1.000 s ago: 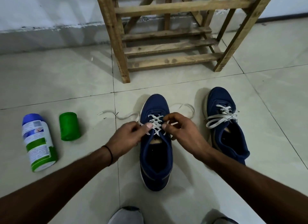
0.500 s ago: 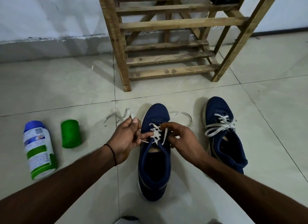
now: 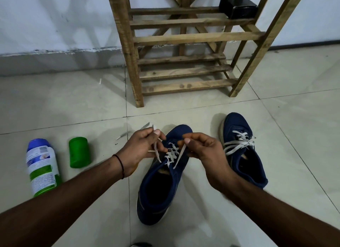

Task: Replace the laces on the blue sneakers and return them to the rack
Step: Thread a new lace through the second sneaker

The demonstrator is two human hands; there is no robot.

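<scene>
Near sneaker [image 3: 161, 182] is lying on the tiled floor [image 3: 276, 118] at centre, toe pointing to 1 o'clock. It is showing a dark blue upper, a pale sole edge and an open dark mouth. White lace [image 3: 172, 153] is crossing only the front eyelets, with both flat ends rising out of the top pair.

Left hand [image 3: 141, 147] is pinching one lace end between thumb and curled fingers at the shoe's 10 o'clock, and the tail is sticking out above the knuckles. Right hand [image 3: 204, 151] is pinching the other end between thumb and forefinger at 2 o'clock, the remaining fingers curled in. Both strands are running taut.

Second sneaker [image 3: 242, 154] is sitting at 3 o'clock, fully laced, just beside the right hand. Wooden rack [image 3: 184, 70] is standing at 12 o'clock with a black box [image 3: 237, 6] on an upper shelf. Spray bottle [image 3: 41, 167] and green cylinder [image 3: 79, 153] are lying at 9 o'clock.

Against half a second back: both hands are sitting higher and wider apart — off the eyelets. The slack loop beyond the toe is gone from the floor, and the shoe's toe is angling more to the right.
</scene>
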